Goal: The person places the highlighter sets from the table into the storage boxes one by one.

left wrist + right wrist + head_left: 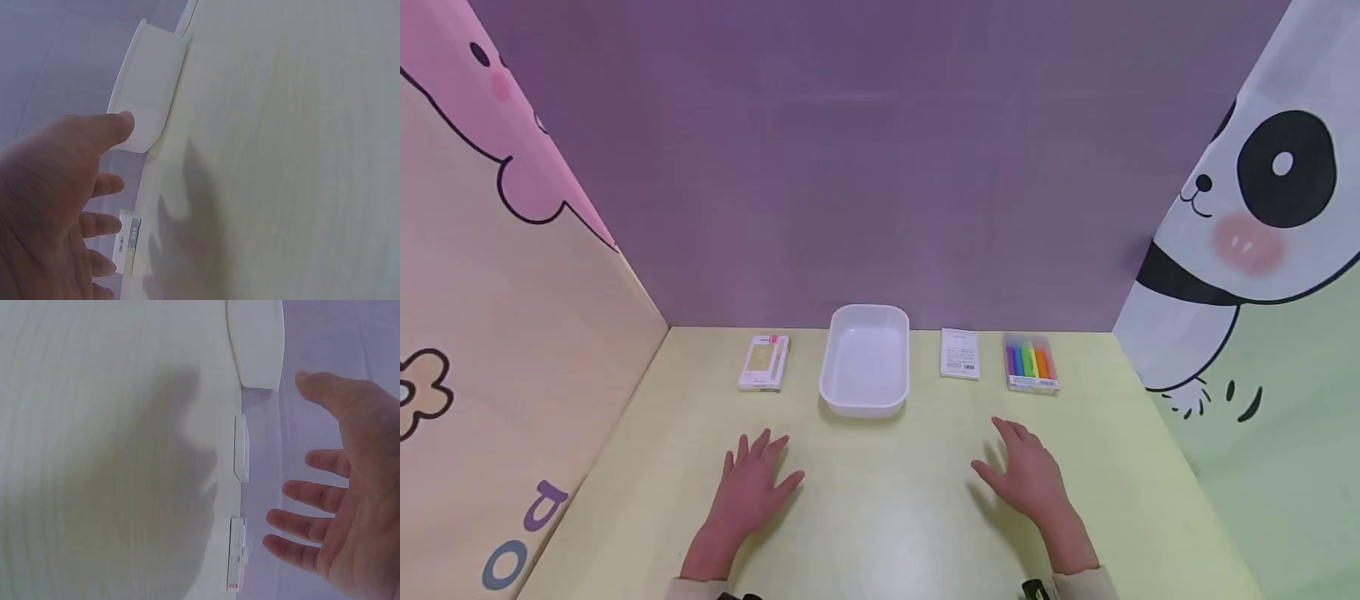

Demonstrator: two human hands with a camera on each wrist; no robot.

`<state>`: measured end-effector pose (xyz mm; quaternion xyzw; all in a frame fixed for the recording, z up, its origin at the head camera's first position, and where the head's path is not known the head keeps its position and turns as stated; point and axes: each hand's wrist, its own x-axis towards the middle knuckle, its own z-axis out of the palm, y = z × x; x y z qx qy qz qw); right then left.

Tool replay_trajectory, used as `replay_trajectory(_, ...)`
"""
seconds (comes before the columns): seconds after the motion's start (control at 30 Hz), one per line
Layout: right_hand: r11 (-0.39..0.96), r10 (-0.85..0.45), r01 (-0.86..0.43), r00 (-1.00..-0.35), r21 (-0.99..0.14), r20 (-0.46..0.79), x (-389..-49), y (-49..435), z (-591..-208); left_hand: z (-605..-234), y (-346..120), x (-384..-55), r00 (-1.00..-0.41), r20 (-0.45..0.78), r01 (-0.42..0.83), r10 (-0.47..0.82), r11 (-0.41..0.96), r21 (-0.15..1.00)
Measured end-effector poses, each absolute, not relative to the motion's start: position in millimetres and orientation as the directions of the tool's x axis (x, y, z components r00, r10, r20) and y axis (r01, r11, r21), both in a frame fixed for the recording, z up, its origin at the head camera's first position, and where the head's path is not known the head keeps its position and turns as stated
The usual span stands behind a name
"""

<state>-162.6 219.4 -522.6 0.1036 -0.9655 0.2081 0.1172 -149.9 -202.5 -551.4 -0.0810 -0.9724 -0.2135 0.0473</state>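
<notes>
My left hand [752, 492] hovers with spread fingers over the table's left half, holding nothing; its shadow falls on the tabletop in the left wrist view. On the other side my right hand [1030, 479] is likewise spread and holds nothing. Between and beyond them stands a white plastic tray [865, 358]. Left of the tray lies a flat white box with a gold panel [764, 363], the thing nearest my left fingertips. To the tray's right are a small white printed box [959, 353] and a clear case of coloured sticks [1032, 363], beyond my right fingers.
The pale tabletop [880, 517] ends at a purple back wall [880, 167]. A pink-and-cream panel with cartoon drawings [512, 292] bounds the left side. Along the right runs a panel with a panda picture [1262, 250].
</notes>
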Motion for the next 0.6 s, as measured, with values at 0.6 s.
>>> replay_trajectory(0.6,0.860,-0.094,-0.158,-0.984,-0.486,0.153,-189.6,197.7,-514.2,-543.3,-203.0,-183.1,-0.996,0.077,0.081,0.035,0.666,0.741)
